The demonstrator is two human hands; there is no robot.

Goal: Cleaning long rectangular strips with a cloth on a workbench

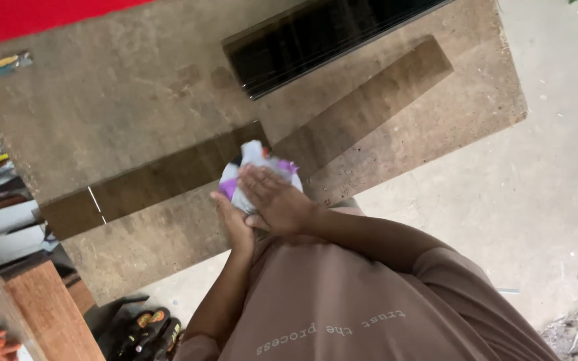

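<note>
Crumpled soft cloth point(257, 167); glossy smooth dark glass strip point(168, 177); matt, rough brown tabletop point(122, 100).

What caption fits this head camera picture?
Both hands press a white-and-purple cloth onto a long dark glass strip.

A single head-worn camera is looking steeply down past the person's chest, tilted so the scene is sitting askew. It is hanging close over the worktop point(135, 113), taking in its near edge and the concrete floor point(503, 180) alongside.

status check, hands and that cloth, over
Right hand pressing crumpled cloth onto glass strip. Left hand gripping cloth's near edge. Nothing in the way.
</note>
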